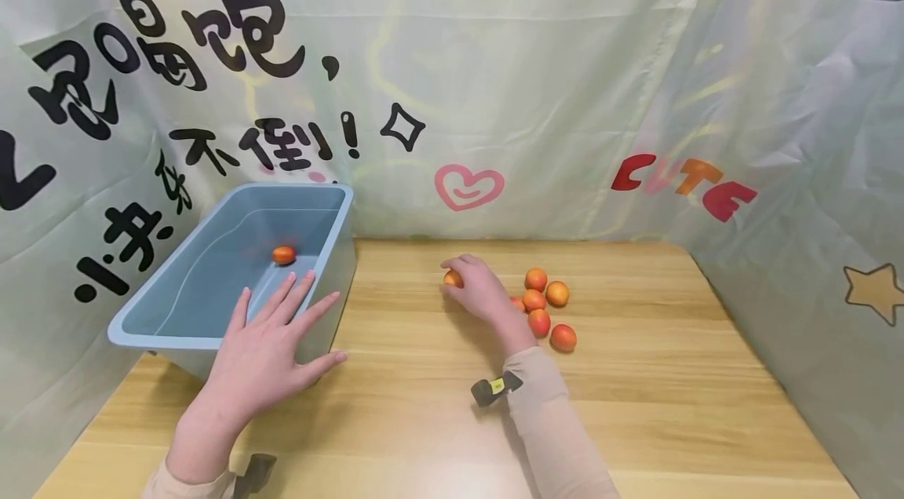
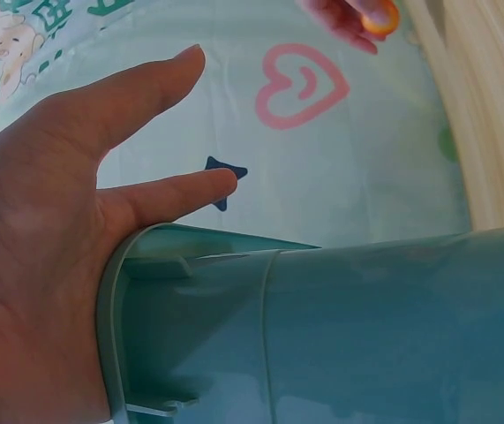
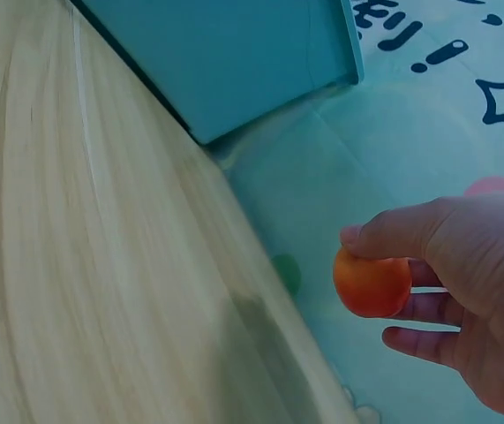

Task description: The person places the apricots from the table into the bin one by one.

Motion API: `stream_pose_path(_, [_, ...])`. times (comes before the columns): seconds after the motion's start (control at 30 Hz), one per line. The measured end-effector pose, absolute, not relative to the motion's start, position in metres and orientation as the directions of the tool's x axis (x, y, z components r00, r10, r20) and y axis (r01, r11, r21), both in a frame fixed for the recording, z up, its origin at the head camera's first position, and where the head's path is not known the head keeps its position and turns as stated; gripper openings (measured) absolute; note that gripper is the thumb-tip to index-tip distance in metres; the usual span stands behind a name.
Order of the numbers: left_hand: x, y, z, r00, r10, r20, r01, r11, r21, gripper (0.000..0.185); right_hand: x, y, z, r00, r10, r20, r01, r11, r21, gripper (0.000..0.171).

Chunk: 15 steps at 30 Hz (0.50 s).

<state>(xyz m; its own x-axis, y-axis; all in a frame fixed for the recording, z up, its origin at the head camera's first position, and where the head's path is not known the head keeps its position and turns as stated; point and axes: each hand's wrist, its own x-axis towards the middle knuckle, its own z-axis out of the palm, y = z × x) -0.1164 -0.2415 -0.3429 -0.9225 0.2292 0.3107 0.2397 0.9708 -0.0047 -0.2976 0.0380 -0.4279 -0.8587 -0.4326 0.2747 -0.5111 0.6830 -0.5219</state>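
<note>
The right hand (image 1: 480, 291) pinches a small round orange fruit (image 3: 372, 284) between thumb and curled fingers, just above the light wooden table (image 1: 424, 405). Beside that wrist lies a cluster of loose orange fruits (image 1: 545, 307). The left hand (image 1: 264, 346), fingers straight and spread, presses flat against the near corner of the blue rectangular plastic bin (image 1: 162, 330), inside which one orange fruit (image 1: 283, 254) rests
</note>
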Motion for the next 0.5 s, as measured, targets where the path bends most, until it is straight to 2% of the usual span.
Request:
stream_pose_path(0.3, [-0.116, -0.241, -0.344, -0.924, 0.229, 0.306, 0.238, 0.971, -0.010, 0.074, -0.285, 0.023, -0.414, -0.828, -0.466, 0.311, -0.560, 0.668, -0.490, 0.036])
stream_pose_path(0.5, [-0.117, -0.242, -0.344, -0.921, 0.234, 0.312, 0.242, 0.970, -0.012, 0.074, -0.277, 0.011, -0.401, -0.766, -0.515, 0.385, -0.642, 0.634, -0.431, 0.036])
